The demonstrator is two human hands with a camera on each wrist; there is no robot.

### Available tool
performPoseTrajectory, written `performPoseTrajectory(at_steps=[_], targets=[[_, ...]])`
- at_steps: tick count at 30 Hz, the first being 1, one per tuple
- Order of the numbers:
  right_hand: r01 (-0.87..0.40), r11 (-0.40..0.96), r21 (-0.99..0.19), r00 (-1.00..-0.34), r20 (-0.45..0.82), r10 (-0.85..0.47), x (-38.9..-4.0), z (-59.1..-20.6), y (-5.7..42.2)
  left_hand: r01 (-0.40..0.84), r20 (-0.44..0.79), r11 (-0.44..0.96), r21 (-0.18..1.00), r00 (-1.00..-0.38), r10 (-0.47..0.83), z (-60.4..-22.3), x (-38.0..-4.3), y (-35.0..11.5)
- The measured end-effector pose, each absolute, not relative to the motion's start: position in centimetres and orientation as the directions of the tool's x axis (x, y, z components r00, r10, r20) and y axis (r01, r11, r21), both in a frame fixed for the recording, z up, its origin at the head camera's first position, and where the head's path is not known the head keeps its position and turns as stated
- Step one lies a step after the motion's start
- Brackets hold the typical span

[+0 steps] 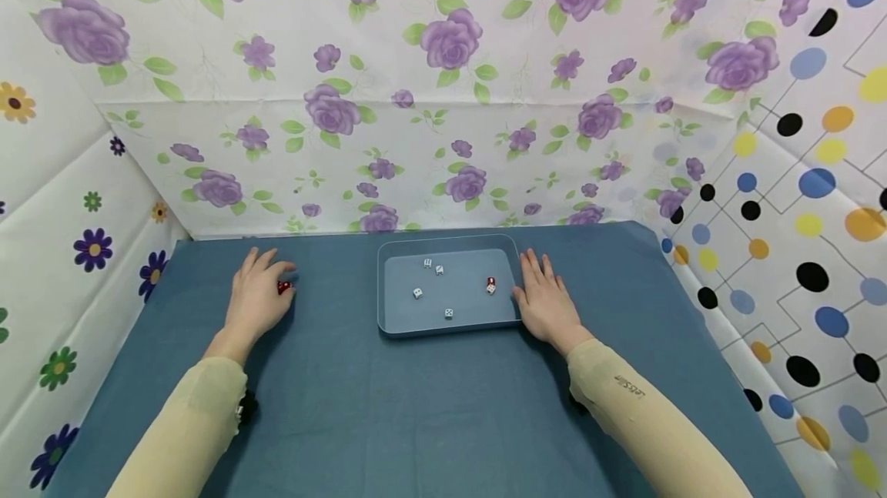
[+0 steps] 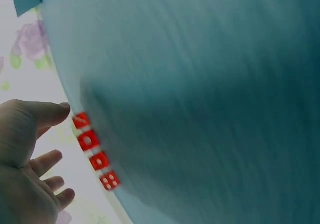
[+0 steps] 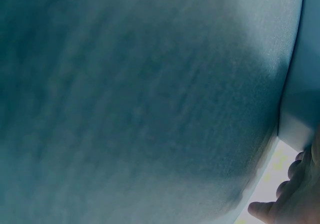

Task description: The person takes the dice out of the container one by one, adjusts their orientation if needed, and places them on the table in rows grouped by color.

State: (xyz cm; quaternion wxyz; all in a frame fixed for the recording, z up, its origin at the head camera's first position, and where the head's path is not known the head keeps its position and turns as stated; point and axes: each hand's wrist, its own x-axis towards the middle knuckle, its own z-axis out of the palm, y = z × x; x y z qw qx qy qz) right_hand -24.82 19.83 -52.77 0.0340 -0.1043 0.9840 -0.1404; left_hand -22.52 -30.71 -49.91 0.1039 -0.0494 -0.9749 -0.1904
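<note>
On the left of the table, my left hand (image 1: 259, 294) arches over a few red dice (image 1: 283, 287), its thumb and fingers parted. Several red dice (image 2: 89, 140) show in a row in the left wrist view, the thumb tip close to the end one; whether it touches cannot be told. A blue-grey tray (image 1: 464, 324) lies at the middle. Inside it are several white dice (image 1: 449, 313) and, at the right, a red die (image 1: 491, 281) against a white one. My right hand (image 1: 550, 300) rests with straight fingers along the tray's right side, thumb at the rim.
A blue cloth (image 1: 430, 406) covers the table. Behind it hangs a white sheet with purple flowers (image 1: 450, 40). Patterned sheets stand at both sides, dotted on the right (image 1: 811, 279) and flowered on the left (image 1: 93, 252).
</note>
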Motion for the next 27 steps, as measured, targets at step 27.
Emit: performPoseTrajectory(at_steps=[27], targets=[[-0.198,0.942,-0.27,-0.973,-0.06,-0.222,-24.9,-52.5,19.9,0.428,0.373,0.784,0.45,-0.888,0.271,-47.4,-24.6,-14.1]])
